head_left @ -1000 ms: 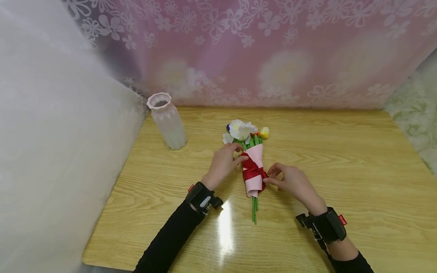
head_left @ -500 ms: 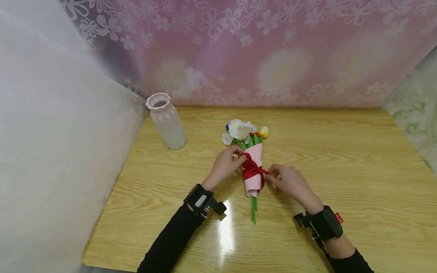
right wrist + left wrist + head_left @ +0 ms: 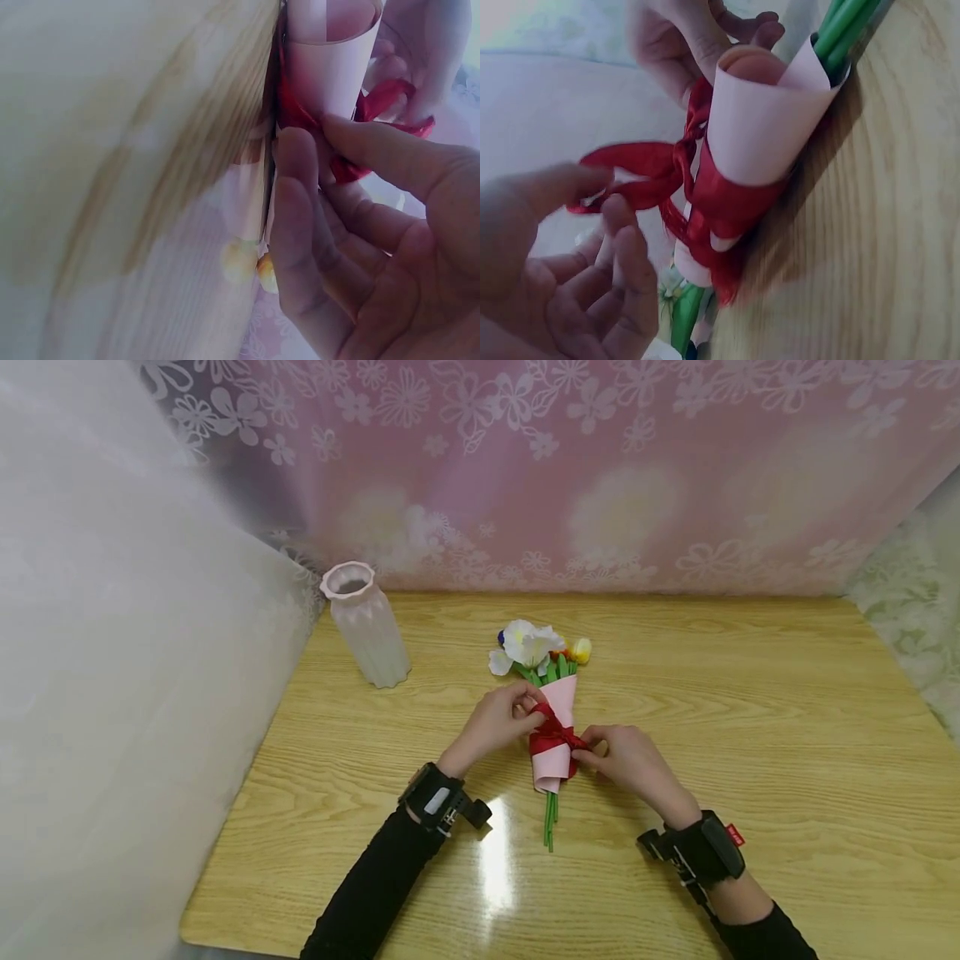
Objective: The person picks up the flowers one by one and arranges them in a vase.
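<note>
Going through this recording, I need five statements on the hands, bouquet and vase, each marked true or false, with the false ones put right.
1. The left hand and the right hand both hold parts of the red ribbon around the bouquet. True.
2. The vase stands upright on the table. True.
3. The bouquet is inside the vase. False: it lies on the table, apart from the vase.
4. Green stems stick out of the pink wrapping paper. True.
5. In the head view, the vase is right of the bouquet. False: it is to the left.
</note>
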A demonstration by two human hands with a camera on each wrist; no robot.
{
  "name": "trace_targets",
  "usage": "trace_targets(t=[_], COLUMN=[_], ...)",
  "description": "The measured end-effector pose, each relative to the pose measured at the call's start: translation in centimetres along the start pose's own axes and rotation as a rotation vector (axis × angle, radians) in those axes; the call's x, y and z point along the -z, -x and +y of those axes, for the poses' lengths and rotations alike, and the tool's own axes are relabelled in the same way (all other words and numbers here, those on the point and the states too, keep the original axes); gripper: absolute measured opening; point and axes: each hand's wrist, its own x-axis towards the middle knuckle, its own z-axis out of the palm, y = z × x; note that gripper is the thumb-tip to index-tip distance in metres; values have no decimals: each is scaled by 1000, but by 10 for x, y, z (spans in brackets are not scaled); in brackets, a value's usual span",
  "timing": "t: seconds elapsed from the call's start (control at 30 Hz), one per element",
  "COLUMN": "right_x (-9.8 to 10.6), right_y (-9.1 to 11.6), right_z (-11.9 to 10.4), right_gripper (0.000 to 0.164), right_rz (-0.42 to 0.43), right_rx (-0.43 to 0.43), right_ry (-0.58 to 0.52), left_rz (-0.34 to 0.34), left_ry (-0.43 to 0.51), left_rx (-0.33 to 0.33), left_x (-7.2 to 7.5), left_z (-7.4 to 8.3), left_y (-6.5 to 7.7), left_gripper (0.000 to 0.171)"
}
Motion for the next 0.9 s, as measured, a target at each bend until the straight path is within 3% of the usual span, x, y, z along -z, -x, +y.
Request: trace_targets(t=[0.13,0.23,0.3,0.53,0.77,0.9], right_x=[2,3,4,6,9,12], right_y=[1,2,3,4,6,9], right_z=[0,0,-1,-3,-1,1], right_gripper=[12,11,11,13,13,12], right_rz=[12,38,54,57,90,91], right_rx=[-22,-9,2,19,31,17], right_ry=[-43,-83,-99,-119,-127,-132], left_rz=[-121,-168,-165,-128,-52,-3], left_ry=[62,101,57,-300,-390,-398], left_rx=[7,35,37,-11,-49,-44], left_x=[7,10,10,3,-3,-1], left_z=[-2,-2,-2,-2,-2,-1], left_y=[0,-1,-3,-6,-6,-5], left_gripper=[43,43,36,22,7,8])
